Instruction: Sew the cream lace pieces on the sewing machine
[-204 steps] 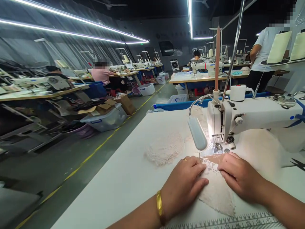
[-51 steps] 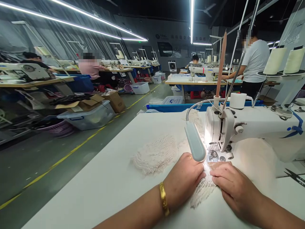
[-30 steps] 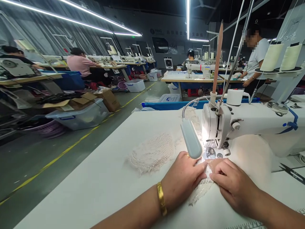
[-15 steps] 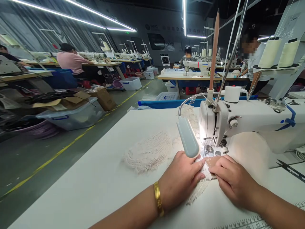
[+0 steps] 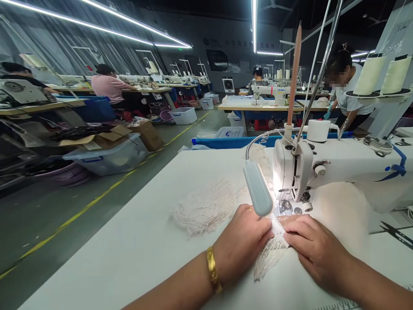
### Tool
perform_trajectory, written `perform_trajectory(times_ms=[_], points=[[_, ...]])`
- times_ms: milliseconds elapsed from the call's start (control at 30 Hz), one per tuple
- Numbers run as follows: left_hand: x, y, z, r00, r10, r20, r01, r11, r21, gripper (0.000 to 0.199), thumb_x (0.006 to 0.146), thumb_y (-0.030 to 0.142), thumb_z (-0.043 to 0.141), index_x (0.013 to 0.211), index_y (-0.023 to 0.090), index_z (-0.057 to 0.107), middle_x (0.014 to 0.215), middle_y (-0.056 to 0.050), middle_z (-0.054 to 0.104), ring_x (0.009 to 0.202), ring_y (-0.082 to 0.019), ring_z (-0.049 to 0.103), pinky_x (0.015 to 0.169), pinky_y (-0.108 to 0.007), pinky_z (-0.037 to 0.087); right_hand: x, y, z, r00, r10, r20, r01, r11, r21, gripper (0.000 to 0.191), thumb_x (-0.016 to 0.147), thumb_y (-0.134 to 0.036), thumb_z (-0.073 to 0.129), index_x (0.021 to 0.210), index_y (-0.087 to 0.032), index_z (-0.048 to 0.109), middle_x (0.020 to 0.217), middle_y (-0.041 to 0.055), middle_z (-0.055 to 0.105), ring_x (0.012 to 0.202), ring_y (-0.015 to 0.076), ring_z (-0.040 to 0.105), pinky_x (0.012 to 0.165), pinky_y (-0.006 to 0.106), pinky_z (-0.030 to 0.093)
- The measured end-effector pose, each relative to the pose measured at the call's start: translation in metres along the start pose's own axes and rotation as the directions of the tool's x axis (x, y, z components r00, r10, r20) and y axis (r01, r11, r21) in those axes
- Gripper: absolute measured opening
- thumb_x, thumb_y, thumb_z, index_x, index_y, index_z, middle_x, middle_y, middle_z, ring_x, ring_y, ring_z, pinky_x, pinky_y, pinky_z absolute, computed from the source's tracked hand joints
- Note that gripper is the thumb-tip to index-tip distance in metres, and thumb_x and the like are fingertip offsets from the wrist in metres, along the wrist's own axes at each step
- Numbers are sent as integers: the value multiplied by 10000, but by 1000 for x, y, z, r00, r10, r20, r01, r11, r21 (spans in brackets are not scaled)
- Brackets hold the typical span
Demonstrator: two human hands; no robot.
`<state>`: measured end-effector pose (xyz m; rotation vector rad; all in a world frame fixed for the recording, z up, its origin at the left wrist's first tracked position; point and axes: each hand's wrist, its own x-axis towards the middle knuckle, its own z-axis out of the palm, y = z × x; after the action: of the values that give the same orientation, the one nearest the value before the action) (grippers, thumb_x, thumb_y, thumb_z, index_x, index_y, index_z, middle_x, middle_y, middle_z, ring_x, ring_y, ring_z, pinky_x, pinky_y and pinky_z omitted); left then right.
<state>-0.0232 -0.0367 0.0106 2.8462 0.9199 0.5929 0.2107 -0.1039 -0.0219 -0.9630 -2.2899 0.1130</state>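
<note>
Just in front of the presser foot (image 5: 285,207) of a white sewing machine (image 5: 342,159), both hands hold a small piece of white lace (image 5: 270,255). My left hand (image 5: 241,241), with a gold bangle at the wrist, is closed on its left edge, thumb against the fingers. From the other side my right hand (image 5: 318,247) pinches the lace together with a beige strip (image 5: 285,220) that lies at the foot. The lace's scalloped end hangs toward me on the white table. A grey lamp head (image 5: 258,189) covers part of the left fingers' view.
More lace (image 5: 206,209) lies left of my hands. Black thread snips (image 5: 396,234) rest at the right, and a ruler scale (image 5: 342,305) runs along the front. Thread cones (image 5: 369,75) stand behind the machine. Co-workers sit or stand at other tables beyond.
The view has swung slightly left. My left fingers have drawn in from lying along the lace to a closed grip, and more of the lace shows between the hands.
</note>
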Motion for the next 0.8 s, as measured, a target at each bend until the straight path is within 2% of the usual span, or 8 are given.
perform_trajectory(times_ms=[133,333,567,800], points=[[1,2,0,1000,7,0,-7,999,38,271,941,108,594,682,172,545,983,-71,714,785,-207,640,756,-380,511,1,0,-1,1000,-10,-3,10,1000,-13,515,817,87,462,1238,-165,620,1207,105,692,1110,286,583,923,486,579],[4,3,3,999,30,38,-30,1000,1,236,951,132,618,730,179,550,947,-64,714,884,-235,674,808,-392,543,3,-1,0,998,-49,-41,47,998,-32,550,816,79,453,1282,-166,614,1217,108,721,1115,278,615,931,477,595],[5,4,5,996,29,82,-29,1000,0,50,992,206,602,972,187,645,1015,-80,699,927,-273,639,812,-434,537,4,-2,-1,999,-37,-28,36,999,-17,518,836,78,448,1263,-160,619,1135,107,733,1057,276,627,879,473,604],[6,2,8,994,91,53,-90,996,-15,98,997,199,601,1070,167,657,1148,-100,707,996,-289,644,900,-481,529,5,-2,-1,998,-34,-49,33,999,-5,517,830,79,442,1249,-166,621,1129,99,722,1056,261,626,900,451,592]])
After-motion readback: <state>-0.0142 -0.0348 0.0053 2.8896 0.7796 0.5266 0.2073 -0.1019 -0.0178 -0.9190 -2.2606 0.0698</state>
